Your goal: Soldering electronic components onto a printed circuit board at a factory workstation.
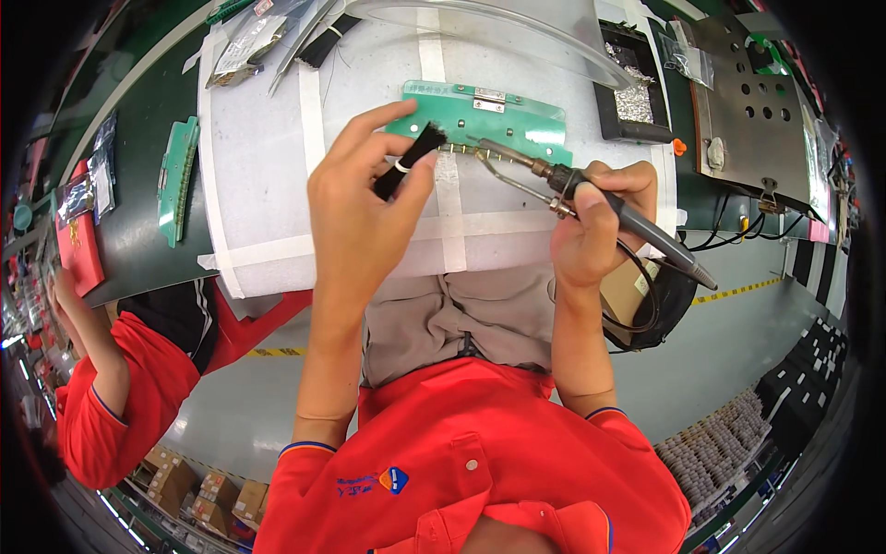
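Note:
Between the fingers and thumb of my left hand (358,208) is a bundle of thin black wires (425,145), tied with a white band. Its upper end touches or hangs just over the left part of a green plate fixture (521,122). A row of small brass-coloured pieces (475,150) runs along the fixture's near edge, and a metal hinge (489,100) sits at its far edge. My right hand (591,217) grips a soldering iron (646,226) with a curved metal feed tube (517,183). The iron's tip points left over the fixture.
A black tray (604,115) with silvery scraps stands at the right, near a perforated metal box (738,152). Another green fixture (175,180) lies left. A second wire bundle (328,42) and a clear tube (517,14) are at the back. A co-worker (138,388) sits left.

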Demonstrator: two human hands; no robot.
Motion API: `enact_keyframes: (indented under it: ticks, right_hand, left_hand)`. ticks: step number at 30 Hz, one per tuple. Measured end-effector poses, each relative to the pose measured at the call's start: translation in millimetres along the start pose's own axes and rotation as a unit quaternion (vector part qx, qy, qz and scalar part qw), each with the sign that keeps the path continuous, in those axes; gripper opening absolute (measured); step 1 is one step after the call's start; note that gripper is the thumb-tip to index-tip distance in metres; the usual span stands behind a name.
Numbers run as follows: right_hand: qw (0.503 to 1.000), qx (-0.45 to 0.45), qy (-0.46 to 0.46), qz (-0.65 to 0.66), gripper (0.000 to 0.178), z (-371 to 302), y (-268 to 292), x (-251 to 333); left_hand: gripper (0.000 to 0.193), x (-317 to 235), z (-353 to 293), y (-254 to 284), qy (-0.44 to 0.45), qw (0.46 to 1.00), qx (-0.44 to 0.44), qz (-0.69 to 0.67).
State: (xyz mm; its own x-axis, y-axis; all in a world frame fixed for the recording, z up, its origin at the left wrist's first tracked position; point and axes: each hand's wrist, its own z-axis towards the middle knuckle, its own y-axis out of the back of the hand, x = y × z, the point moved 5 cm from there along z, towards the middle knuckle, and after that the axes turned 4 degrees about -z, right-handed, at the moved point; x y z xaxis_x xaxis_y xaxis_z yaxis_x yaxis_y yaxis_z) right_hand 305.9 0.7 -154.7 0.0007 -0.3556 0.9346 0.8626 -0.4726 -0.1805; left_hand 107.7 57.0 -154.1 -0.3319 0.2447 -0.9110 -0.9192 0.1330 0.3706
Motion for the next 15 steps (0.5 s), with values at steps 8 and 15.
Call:
enact_keyframes:
  ticks: [8,15]
  right_hand:
    - [0.999,0.042,-0.012,0.001,0.013,-3.2,-5.5,-4.5]
    - [0.998,0.053,-0.020,-0.002,0.014,-2.7,-7.0,-8.1]
  left_hand:
    - [0.008,0.2,3.4,-5.0,-0.013,0.999,-0.033,0.032]
    - [0.008,-1.1,3.0,-5.3,-0.015,0.998,-0.036,0.052]
